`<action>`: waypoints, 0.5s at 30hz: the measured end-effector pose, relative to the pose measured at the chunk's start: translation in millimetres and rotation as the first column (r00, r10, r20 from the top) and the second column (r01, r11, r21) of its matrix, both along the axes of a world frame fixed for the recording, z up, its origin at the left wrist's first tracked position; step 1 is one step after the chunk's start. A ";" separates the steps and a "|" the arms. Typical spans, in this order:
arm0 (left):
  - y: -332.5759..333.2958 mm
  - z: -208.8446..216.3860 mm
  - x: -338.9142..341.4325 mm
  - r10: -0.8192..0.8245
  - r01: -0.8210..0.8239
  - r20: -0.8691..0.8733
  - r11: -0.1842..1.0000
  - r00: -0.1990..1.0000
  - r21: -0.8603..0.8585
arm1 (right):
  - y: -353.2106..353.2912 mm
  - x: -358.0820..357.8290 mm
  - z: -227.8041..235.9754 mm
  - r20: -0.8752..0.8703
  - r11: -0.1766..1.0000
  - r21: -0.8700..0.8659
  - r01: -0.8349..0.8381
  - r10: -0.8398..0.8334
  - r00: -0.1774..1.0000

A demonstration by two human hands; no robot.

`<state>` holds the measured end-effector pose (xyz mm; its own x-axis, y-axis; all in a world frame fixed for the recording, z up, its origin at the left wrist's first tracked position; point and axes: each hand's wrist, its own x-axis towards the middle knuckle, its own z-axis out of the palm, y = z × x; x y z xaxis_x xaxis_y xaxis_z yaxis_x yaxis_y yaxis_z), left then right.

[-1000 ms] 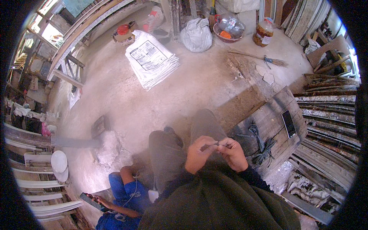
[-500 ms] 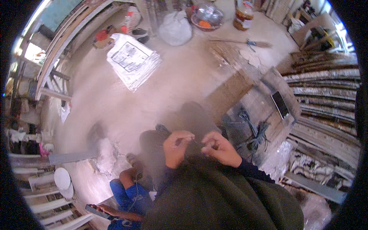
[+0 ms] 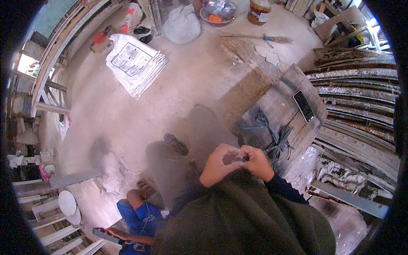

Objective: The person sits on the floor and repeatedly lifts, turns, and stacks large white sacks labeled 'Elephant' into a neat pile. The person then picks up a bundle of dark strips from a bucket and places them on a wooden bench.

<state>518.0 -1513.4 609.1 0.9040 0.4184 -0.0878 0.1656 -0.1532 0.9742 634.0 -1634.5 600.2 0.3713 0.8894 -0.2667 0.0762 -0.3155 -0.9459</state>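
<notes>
My left hand (image 3: 217, 166) and my right hand (image 3: 258, 164) meet fingertip to fingertip above my lap. Both are closed in a pinch, with thumbs and forefingers curved toward each other. Something small and dark shows between the fingertips, too small to name. Just beyond my right hand, a bundle of dark strips (image 3: 279, 143), tied or gathered in the middle, lies on a worn wooden board (image 3: 293, 80). Farther along that board rests a phone (image 3: 303, 106) with a dark screen.
Left of me sits another person in blue (image 3: 138, 216), holding a dark device (image 3: 106, 235). White printed sacks (image 3: 134, 63) lie stacked on the floor. Behind are a full pale sack (image 3: 182, 24), a basin (image 3: 219, 16), a jar (image 3: 259, 12) and a broom (image 3: 255, 38). Long slats (image 3: 357, 91) are piled at right.
My hands were apart; they have come together at the fingertips, the left moving right. The whole view has shifted slightly, and the surroundings appear farther left and up.
</notes>
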 end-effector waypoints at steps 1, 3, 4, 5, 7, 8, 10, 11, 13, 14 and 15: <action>-0.5 -0.3 1.5 0.013 -0.013 -0.027 1.000 1.000 0.022 | -1.7 -2.8 -7.3 -0.022 0.999 -0.017 0.032 -0.033 0.999; 1.5 -6.5 1.8 0.026 -0.025 -0.023 0.999 0.999 0.048 | -1.1 -6.5 -11.0 -0.034 0.998 -0.011 0.063 -0.063 0.997; 3.7 -16.3 0.9 0.026 -0.026 0.011 0.998 1.000 0.050 | 1.7 -8.5 -10.1 -0.023 0.998 0.012 0.061 -0.061 0.998; 7.6 -23.2 -1.1 0.032 -0.035 0.041 0.998 0.999 0.061 | 7.4 -9.7 -9.7 -0.015 0.998 0.043 0.052 -0.051 0.999; 11.2 -30.8 -3.6 0.197 -0.196 0.106 0.980 0.975 -0.024 | 9.1 -3.4 7.7 -0.201 0.987 -0.002 0.162 -0.159 0.967; 15.4 -31.1 -4.4 0.280 -0.274 0.135 0.960 0.950 -0.066 | 8.9 3.5 13.4 -0.291 0.977 -0.030 0.210 -0.209 0.933; 30.7 -2.3 -7.6 0.304 -0.314 -0.126 0.947 0.944 -0.071 | -14.7 28.5 -17.7 -0.051 0.897 -0.007 0.442 -0.442 0.896; 39.2 9.8 -9.0 0.312 -0.340 -0.256 0.938 0.915 -0.071 | -29.4 41.6 -38.3 0.034 0.806 -0.017 0.592 -0.591 0.806; 54.2 13.7 -12.1 0.381 -0.416 -0.199 0.891 0.903 -0.180 | -71.7 67.8 -91.5 0.716 0.776 -0.037 0.630 -0.419 0.558; 61.8 13.4 -13.1 0.412 -0.442 -0.168 0.866 0.896 -0.235 | -89.7 74.2 -121.3 0.738 0.743 -0.053 0.667 -0.420 0.527; 69.8 14.1 -13.2 0.397 -0.433 -0.185 0.871 0.899 -0.233 | -105.0 80.1 -148.8 0.761 0.711 -0.068 0.700 -0.417 0.497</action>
